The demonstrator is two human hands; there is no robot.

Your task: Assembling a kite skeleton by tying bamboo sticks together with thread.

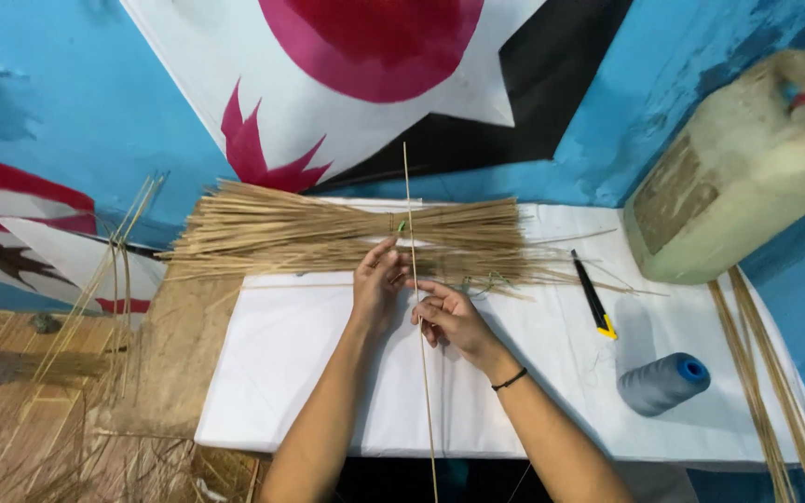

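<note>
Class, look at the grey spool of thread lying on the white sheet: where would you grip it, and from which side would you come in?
Grip the grey spool across its round body, coming down from above. It lies on its side on the white sheet, its blue-cored end facing up-right, so the curved flanks are free. Nothing touches it; the black and yellow knife lies apart.

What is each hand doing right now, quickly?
Left hand: fingers closed, pinching the long thin bamboo stick.
Right hand: fingers curled, gripping the same stick lower down.
</note>
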